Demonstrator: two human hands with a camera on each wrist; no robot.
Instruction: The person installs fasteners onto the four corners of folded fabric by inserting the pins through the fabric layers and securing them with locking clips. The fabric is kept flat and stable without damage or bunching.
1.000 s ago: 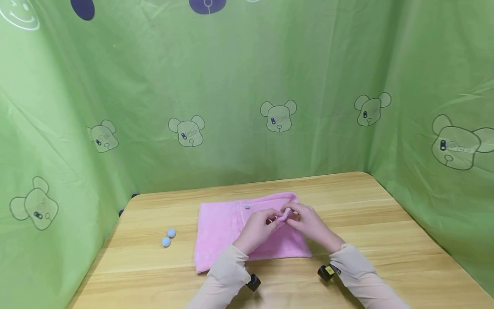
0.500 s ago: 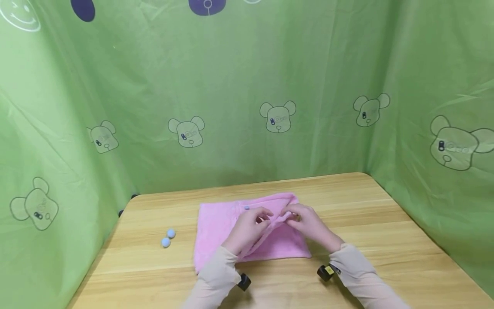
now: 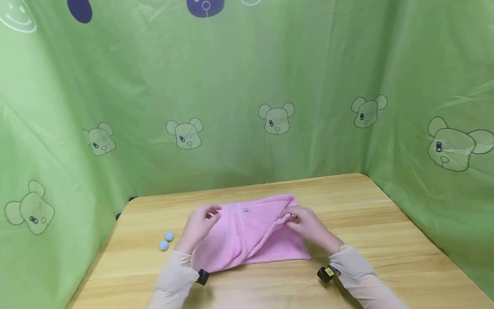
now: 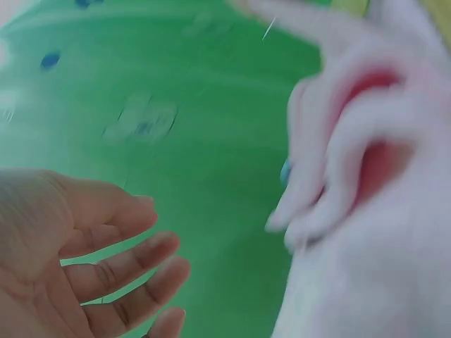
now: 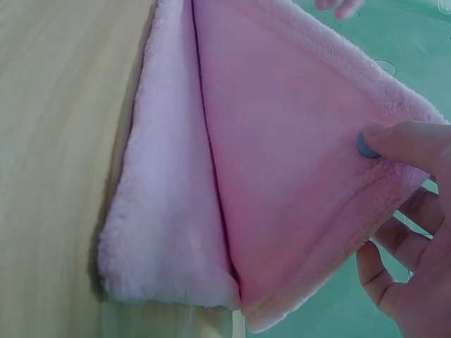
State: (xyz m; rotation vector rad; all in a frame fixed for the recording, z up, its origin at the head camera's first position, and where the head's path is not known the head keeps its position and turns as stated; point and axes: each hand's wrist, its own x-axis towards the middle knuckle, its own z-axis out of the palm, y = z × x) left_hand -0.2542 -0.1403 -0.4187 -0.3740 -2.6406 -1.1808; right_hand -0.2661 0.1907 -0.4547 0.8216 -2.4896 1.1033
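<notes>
A pink plush cloth [image 3: 216, 246] with a folded-over flap lies on the table. My right hand [image 3: 306, 221] pinches a corner of the flap and lifts it. In the right wrist view, its thumb [image 5: 409, 144] lies against a round blue button [image 5: 366, 146] at that corner. Another small blue button [image 3: 245, 210] shows on the cloth farther back. My left hand [image 3: 200, 225] hovers over or beside the cloth's left part, its fingers loosely bent. In the left wrist view, that hand [image 4: 91, 260] holds nothing and is apart from the cloth [image 4: 366, 267].
Two pale blue balls [image 3: 169, 236] sit side by side on the wooden table [image 3: 386, 240], left of the cloth. Green curtains [image 3: 231, 77] printed with bear heads surround the table at the back and sides.
My left hand has let go of the cloth near the right hand and moved left. The flap now slopes up to the right hand, which has stayed nearly in place.
</notes>
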